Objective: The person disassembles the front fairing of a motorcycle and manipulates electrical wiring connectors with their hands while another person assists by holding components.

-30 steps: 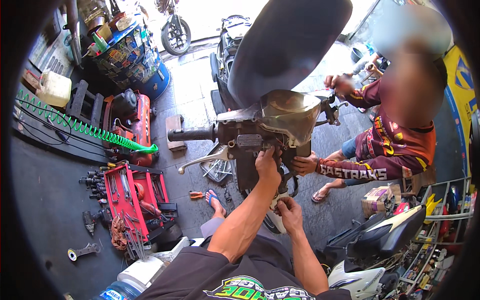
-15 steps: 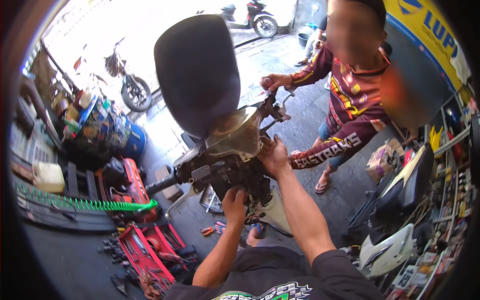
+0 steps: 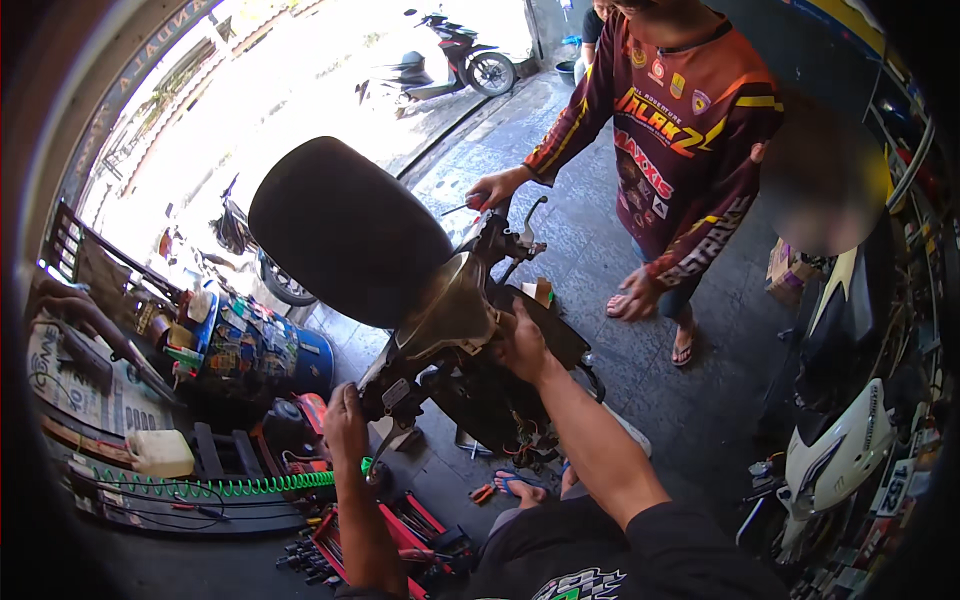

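My left hand (image 3: pixel 345 420) is closed round the left end of the scooter handlebar (image 3: pixel 385 395). My right hand (image 3: pixel 519 345) grips the side edge of the clear headlight housing (image 3: pixel 428 310), which is on the stripped front assembly with loose wiring (image 3: pixel 525 440) hanging below. Behind the housing is the dark scooter seat (image 3: pixel 345 230). A co-worker's hand (image 3: pixel 493 190) holds a thin tool by the right end of the bar, near a brake lever (image 3: pixel 530 225); their other hand (image 3: pixel 636 294) hangs lower, away from the scooter.
The co-worker (image 3: pixel 660 130) stands at the right. A blue drum (image 3: pixel 310 355), compressor and green coiled hose (image 3: pixel 250 485) are at left. A red tool tray (image 3: pixel 350 545) lies below. A white-fronted scooter (image 3: pixel 835 450) is at the right; another scooter (image 3: pixel 460 60) stands outside.
My left hand moved from the middle of the assembly out to the left handlebar end. My right hand rose onto the housing. The co-worker's lower hand left the assembly. The view swung toward the doorway.
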A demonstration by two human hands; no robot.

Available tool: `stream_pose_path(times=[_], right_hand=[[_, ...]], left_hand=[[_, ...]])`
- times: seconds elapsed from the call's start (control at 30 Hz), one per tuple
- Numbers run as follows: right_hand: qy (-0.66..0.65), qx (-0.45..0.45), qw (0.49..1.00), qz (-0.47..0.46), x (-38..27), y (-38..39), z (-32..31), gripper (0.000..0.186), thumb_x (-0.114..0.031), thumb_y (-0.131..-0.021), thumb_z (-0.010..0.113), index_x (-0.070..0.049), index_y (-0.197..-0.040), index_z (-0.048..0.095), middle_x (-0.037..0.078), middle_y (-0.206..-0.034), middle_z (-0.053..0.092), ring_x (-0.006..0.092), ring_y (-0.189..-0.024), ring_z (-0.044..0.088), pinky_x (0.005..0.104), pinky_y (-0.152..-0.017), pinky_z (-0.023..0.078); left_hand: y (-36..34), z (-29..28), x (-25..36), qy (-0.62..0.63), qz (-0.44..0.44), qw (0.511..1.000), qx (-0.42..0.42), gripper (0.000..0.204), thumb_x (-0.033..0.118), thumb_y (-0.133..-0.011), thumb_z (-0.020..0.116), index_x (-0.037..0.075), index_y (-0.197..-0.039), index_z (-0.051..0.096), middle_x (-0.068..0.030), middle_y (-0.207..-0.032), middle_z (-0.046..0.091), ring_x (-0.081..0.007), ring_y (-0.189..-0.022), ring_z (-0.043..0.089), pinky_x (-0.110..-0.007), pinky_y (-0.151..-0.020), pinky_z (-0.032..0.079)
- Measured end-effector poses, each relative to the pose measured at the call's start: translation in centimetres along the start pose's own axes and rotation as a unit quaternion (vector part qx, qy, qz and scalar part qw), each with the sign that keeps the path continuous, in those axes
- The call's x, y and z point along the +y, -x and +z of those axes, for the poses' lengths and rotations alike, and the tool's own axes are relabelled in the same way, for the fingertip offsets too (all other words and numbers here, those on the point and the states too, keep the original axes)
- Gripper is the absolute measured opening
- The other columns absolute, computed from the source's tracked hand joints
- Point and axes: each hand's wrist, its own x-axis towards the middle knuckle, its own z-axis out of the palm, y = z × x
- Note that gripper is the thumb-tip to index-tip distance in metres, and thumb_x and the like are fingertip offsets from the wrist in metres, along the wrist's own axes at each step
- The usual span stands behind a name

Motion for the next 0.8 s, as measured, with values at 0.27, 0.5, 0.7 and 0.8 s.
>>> stream_pose_path(times=[0.27,0.5,0.7,0.8], right_hand=[[0.0,0.061,0.997,-0.057,0.0,2.7,-3.2,0.066,-0.06,-0.101,0.027,-0.007,-0.132,0.054,0.004,-0.118,0.065,0.0116,-0.065,0.052,0.025,-0.058,0.044],[-0.04,0.061,0.995,-0.068,0.3,6.9,-8.1,0.062,-0.055,-0.102,0.034,-0.004,-0.134,0.051,0.012,-0.124,0.063,0.0119,-0.073,0.06,0.0234,-0.058,0.048],[-0.066,0.164,0.984,-0.036,2.5,13.1,-17.2,0.044,-0.049,-0.102,0.039,-0.013,-0.118,0.06,0.007,-0.113,0.067,0.0112,-0.068,0.059,0.0242,-0.052,0.044],[0.071,0.267,0.961,-0.029,5.1,17.4,-18.9,0.037,-0.046,-0.101,0.043,-0.016,-0.097,0.064,-0.002,-0.089,0.067,0.0112,-0.075,0.062,0.0294,-0.052,0.044]], left_hand=[[1.1,0.3,2.0,-0.069,-0.049,0.994,-0.069,0.06,0.059,-0.098,0.035,0.008,-0.097,0.067,-0.0165,-0.08,0.069,-0.0407,-0.081,0.066,-0.049,-0.07,0.047],[1.3,0.2,4.5,-0.119,-0.094,0.987,-0.061,0.048,0.054,-0.091,0.054,0.011,-0.106,0.069,-0.02,-0.083,0.07,-0.0394,-0.084,0.068,-0.05,-0.075,0.05],[1.7,-1.4,4.2,-0.1,-0.092,0.987,-0.082,0.052,0.055,-0.091,0.054,0.012,-0.12,0.064,-0.0195,-0.085,0.071,-0.0382,-0.086,0.069,-0.05,-0.077,0.051],[2.1,-2.2,2.8,-0.086,-0.115,0.982,-0.125,0.059,0.061,-0.09,0.053,0.011,-0.119,0.065,-0.0205,-0.086,0.071,-0.0383,-0.088,0.069,-0.051,-0.078,0.051]])
